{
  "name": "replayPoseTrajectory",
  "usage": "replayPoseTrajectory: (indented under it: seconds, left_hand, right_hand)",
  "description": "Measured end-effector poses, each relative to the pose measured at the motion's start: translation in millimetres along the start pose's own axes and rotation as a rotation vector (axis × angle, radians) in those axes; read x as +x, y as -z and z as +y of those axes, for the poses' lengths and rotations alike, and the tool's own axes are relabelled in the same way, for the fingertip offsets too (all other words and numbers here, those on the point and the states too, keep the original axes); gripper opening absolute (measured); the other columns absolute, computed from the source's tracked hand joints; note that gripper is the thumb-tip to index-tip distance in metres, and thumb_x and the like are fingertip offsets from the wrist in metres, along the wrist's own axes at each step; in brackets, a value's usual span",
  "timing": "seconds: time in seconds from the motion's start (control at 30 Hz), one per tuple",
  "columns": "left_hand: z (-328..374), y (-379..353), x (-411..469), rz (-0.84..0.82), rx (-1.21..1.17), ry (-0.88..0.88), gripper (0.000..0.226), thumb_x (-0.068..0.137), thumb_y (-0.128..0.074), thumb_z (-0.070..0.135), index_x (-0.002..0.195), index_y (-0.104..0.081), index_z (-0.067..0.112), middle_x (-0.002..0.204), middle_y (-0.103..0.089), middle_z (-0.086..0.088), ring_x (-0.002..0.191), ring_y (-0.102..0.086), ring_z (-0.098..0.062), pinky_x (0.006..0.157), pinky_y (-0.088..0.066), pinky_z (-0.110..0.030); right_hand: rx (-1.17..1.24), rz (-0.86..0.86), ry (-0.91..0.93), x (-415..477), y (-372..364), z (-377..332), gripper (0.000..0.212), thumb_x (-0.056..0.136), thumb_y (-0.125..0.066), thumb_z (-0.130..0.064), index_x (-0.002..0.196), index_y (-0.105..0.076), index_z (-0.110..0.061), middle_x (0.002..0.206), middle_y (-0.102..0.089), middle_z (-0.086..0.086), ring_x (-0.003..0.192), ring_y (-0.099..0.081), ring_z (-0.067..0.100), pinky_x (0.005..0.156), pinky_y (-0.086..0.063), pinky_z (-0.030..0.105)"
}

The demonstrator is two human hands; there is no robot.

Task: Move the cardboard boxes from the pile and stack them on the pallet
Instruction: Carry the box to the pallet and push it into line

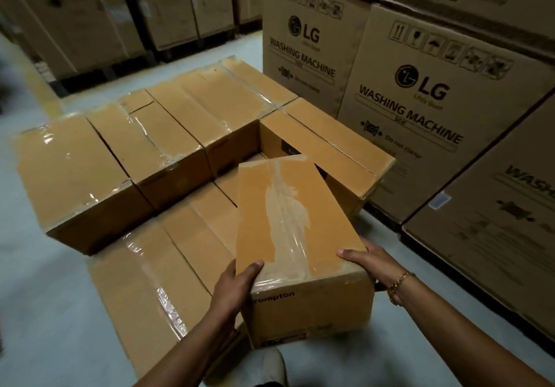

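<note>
I hold a taped brown cardboard box [297, 236] in front of me, tilted, its far end over the stack. My left hand [237, 284] grips its near left corner, thumb on top. My right hand [365, 259], with a gold bracelet at the wrist, grips the near right corner. Ahead, a stack of similar taped boxes [156, 137] stands in two levels: an upper row at the back and left, a lower row [180, 245] nearer me. Another box [327, 143] sits at the stack's right. Whatever bears the stack is hidden beneath it.
Big LG washing machine cartons [435, 92] form a wall on the right, close to the stack. More large cartons [99, 11] line the back on dark pallets. Pale concrete floor [39, 311] lies to the left and near me. My shoe [270, 365] shows at the bottom.
</note>
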State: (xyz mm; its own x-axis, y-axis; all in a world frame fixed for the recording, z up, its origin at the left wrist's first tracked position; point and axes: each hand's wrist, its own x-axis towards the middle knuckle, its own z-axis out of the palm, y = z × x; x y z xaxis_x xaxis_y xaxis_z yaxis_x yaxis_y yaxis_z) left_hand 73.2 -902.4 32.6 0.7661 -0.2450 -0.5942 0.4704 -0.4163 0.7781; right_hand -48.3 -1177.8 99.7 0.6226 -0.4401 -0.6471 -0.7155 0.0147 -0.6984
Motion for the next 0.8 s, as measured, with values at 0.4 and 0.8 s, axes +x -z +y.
replayPoseTrajectory:
  seconds: [0.4,0.8]
  left_hand:
    - [12,-126,4,0.232,-0.169,0.065,0.121,0.050,-0.058,0.099,0.151,-0.042,0.034,0.146,-0.057,0.004,0.129,-0.055,-0.024,0.110,-0.044,-0.053]
    - [37,-272,-1,0.446,-0.343,0.215,0.082,0.086,-0.065,0.065,0.155,-0.037,0.030,0.147,-0.055,0.003,0.130,-0.053,-0.021,0.111,-0.042,-0.043]
  right_hand:
    - [-0.197,-0.243,0.094,116,99,-4,0.045,0.089,-0.071,-0.040,0.125,-0.046,-0.047,0.114,-0.062,-0.017,0.104,-0.060,0.007,0.088,-0.052,0.035]
    - [-0.479,-0.421,0.127,210,191,12,0.066,0.092,-0.064,-0.051,0.147,-0.029,-0.047,0.131,-0.055,-0.008,0.118,-0.056,0.022,0.097,-0.052,0.051]
